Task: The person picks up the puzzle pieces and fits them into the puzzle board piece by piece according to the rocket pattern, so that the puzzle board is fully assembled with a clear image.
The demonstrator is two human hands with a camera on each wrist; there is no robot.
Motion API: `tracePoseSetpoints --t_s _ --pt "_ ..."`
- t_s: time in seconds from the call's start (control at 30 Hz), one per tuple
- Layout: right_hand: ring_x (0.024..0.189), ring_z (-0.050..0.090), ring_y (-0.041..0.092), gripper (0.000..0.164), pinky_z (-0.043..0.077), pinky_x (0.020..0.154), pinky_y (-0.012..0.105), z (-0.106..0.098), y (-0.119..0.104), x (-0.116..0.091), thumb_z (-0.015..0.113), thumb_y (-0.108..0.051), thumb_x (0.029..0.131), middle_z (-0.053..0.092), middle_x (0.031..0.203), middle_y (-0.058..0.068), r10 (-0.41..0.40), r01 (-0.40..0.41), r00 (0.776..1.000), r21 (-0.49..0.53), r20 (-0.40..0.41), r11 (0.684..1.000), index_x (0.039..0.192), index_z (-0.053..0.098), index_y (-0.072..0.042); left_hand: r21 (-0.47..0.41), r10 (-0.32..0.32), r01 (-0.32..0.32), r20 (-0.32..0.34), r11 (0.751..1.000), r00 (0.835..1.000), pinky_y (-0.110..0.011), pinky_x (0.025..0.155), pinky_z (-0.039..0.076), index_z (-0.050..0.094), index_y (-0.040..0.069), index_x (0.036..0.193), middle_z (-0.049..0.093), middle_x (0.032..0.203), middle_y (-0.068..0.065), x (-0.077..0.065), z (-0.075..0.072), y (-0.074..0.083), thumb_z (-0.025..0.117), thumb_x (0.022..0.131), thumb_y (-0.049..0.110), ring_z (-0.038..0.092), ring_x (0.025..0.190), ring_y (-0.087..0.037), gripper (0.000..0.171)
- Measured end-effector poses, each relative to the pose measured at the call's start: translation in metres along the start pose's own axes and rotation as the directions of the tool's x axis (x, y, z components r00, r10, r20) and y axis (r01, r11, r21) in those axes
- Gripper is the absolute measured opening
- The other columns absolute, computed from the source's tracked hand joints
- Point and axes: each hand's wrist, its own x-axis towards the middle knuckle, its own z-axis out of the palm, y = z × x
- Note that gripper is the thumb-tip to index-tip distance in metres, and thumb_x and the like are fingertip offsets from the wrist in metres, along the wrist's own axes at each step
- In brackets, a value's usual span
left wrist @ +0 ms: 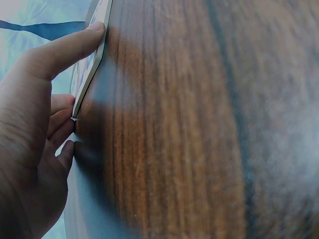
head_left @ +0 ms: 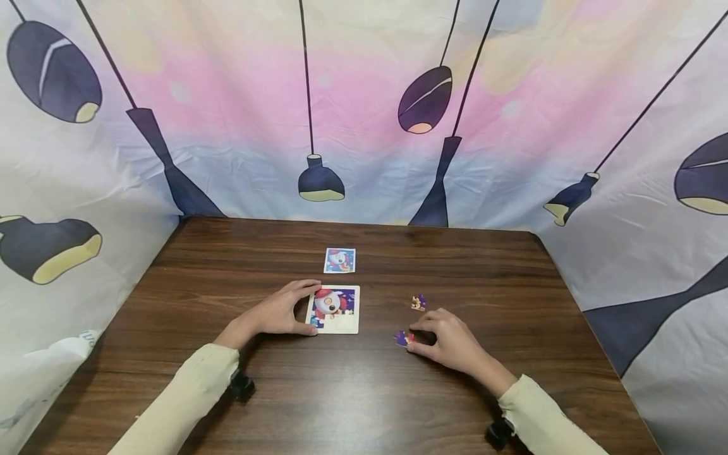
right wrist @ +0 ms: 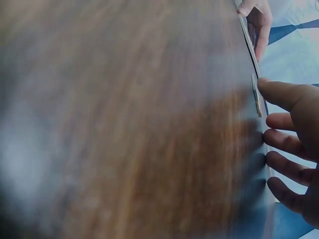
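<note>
A square puzzle board [head_left: 342, 325] with a cream frame lies on the wooden table, its upper part filled with a cartoon-animal picture and its lower right bare. My left hand [head_left: 284, 311] holds the board by its left side, thumb at the near corner and fingers at the far one. To the right, a purple and red jigsaw piece [head_left: 403, 339] sits at the thumb and index fingertips of my right hand [head_left: 453, 341], which pinch it. In the right wrist view the jigsaw piece [right wrist: 256, 95] shows edge-on beside the thumb; the other fingers are spread.
Another jigsaw piece [head_left: 418, 303], purple and yellow, lies just beyond my right hand. Behind the board is a small square picture card [head_left: 339, 260] with a similar cartoon. A printed curtain [head_left: 364, 126] hangs along the back and sides of the table [head_left: 239, 253].
</note>
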Motion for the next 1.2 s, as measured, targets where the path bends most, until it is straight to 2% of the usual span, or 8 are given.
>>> tracePoseSetpoints --t_s 0.17,0.33,0.73,0.9,1.03,1.2 --pt "0.090 0.060 0.011 0.035 0.052 0.075 0.033 0.001 -0.002 0.002 0.082 -0.047 0.085 0.069 0.100 -0.008 -0.029 0.030 1.000 -0.039 0.005 0.999 0.105 0.083 -0.019 -0.005 0.004 -0.004 0.003 1.000 1.000 -0.063 0.114 0.033 0.040 0.010 0.158 0.035 0.162 -0.011 0.000 0.001 -0.001 0.084 0.075 0.060 0.033 0.148 -0.036 0.106" --pt "0.088 0.059 0.011 0.030 0.051 0.072 0.031 0.001 -0.002 0.003 0.084 -0.041 0.084 0.069 0.099 -0.007 -0.048 0.048 0.999 -0.034 -0.002 0.998 0.104 0.083 -0.018 -0.004 0.007 -0.007 -0.002 1.000 1.000 -0.063 0.114 0.033 0.040 0.010 0.158 0.036 0.162 -0.011 0.000 0.001 -0.001 0.084 0.075 0.059 0.033 0.147 -0.037 0.106" --pt "0.087 0.061 0.010 0.023 0.053 0.073 0.031 0.002 0.000 0.005 0.083 -0.035 0.085 0.070 0.096 -0.008 -0.103 0.103 0.995 -0.036 -0.002 0.994 0.100 0.082 -0.017 -0.002 0.012 -0.012 -0.007 1.000 1.000 -0.063 0.112 0.035 0.041 0.007 0.157 0.035 0.161 -0.014 -0.001 0.001 0.000 0.083 0.075 0.061 0.034 0.147 -0.038 0.106" --pt "0.090 0.067 0.011 0.021 0.057 0.077 0.034 0.001 -0.005 0.016 0.081 -0.033 0.087 0.074 0.098 -0.007 -0.124 0.123 0.992 -0.031 -0.024 0.992 0.100 0.081 -0.017 0.003 0.008 -0.008 -0.008 1.000 1.000 -0.063 0.112 0.035 0.041 0.009 0.157 0.037 0.161 -0.012 -0.001 0.001 -0.001 0.084 0.074 0.060 0.034 0.146 -0.037 0.106" --pt "0.094 0.070 0.011 0.020 0.058 0.088 0.037 0.001 -0.013 0.029 0.081 -0.033 0.087 0.075 0.098 -0.007 -0.127 0.126 0.991 -0.025 -0.044 0.992 0.099 0.081 -0.018 0.011 0.014 -0.013 -0.008 1.000 1.000 -0.062 0.113 0.035 0.043 0.008 0.156 0.039 0.160 -0.012 -0.002 0.001 -0.001 0.085 0.073 0.059 0.036 0.146 -0.037 0.106" --pt "0.091 0.068 0.009 0.023 0.058 0.083 0.034 0.001 -0.024 0.047 0.080 -0.034 0.088 0.077 0.099 -0.006 -0.121 0.121 0.991 0.001 -0.053 0.993 0.103 0.082 -0.017 0.001 0.022 -0.022 -0.011 1.000 1.000 -0.063 0.112 0.035 0.042 0.007 0.156 0.038 0.160 -0.013 0.000 0.000 -0.001 0.084 0.073 0.060 0.035 0.146 -0.038 0.107"
